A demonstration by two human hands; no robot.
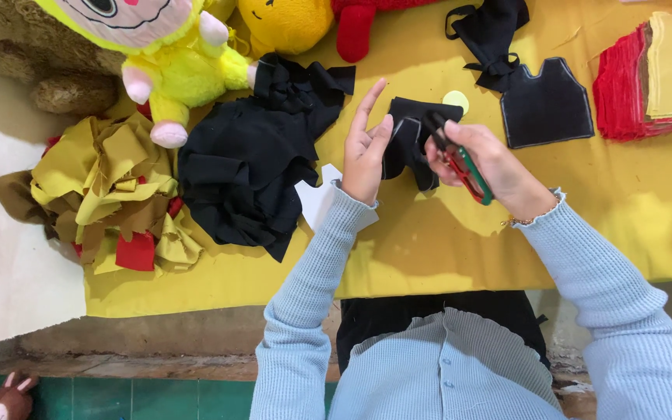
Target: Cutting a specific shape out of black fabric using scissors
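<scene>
The right hand (485, 158) has its fingers curled round red-and-green scissors (464, 165), blades biting the top edge of a small black cloth piece (412, 140). The left hand (367, 148) pinches that piece by its left edge, other fingers spread upward. It lies on the yellow table (445, 241), long axis away from the person.

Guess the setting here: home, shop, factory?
Probably a small soft-toy sewing workshop. The right hand works scissors on a black fabric piece held by the left hand; cut vest-shaped pieces and stacked red and yellow cutouts lie on the yellow-covered table, with a yellow plush toy nearby.
</scene>
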